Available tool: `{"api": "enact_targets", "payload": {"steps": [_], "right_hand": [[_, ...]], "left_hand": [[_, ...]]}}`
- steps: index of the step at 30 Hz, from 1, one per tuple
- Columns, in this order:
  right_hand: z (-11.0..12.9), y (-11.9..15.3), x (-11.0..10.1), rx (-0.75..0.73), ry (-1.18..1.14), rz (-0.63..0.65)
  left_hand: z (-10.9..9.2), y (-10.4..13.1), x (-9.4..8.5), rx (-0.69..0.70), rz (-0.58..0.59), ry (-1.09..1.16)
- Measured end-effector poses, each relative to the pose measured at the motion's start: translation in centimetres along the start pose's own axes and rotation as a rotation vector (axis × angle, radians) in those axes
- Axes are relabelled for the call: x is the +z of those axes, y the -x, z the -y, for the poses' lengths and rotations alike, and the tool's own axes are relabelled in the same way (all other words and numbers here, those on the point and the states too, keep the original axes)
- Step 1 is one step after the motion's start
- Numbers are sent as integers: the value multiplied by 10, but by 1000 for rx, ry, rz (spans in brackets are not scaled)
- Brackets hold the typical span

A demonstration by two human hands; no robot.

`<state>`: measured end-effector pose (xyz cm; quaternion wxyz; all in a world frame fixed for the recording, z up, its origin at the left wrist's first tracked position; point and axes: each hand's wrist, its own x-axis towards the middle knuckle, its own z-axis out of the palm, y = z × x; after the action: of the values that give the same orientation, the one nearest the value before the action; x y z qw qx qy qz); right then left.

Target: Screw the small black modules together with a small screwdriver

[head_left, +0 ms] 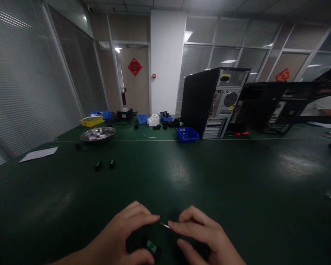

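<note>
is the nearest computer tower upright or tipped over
Upright: the computer tower stands tall on the table, rear fan above the slot covers.

Thin shiny piece (164, 225) between fingers (143, 219)

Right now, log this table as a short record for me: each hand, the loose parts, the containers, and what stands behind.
Left hand: arched by a small black part with a green face; grip unclear
Right hand: fingertip at a thin metal piece between the hands
Loose parts: a black block, another just right of it, both farther forward
Containers: round metal dish at left; blue bin near the middle
Behind: black computer tower
Table: dark green
</note>
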<state>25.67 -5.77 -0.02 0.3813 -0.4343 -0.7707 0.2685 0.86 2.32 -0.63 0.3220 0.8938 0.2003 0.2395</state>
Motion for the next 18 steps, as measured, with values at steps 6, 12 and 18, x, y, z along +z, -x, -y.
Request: {"api": "enact_targets", "payload": {"steps": [6,12,18], "right_hand": [[2,1,0,-24,-4,16],[-4,2,0,-63,-30,26],[-7,3,1,-39,-24,71]], "left_hand": [[-5,0,-6,46,19,-43],[-12,5,-9,220,61,-192],[-17,4,-10,322,46,-301]]}}
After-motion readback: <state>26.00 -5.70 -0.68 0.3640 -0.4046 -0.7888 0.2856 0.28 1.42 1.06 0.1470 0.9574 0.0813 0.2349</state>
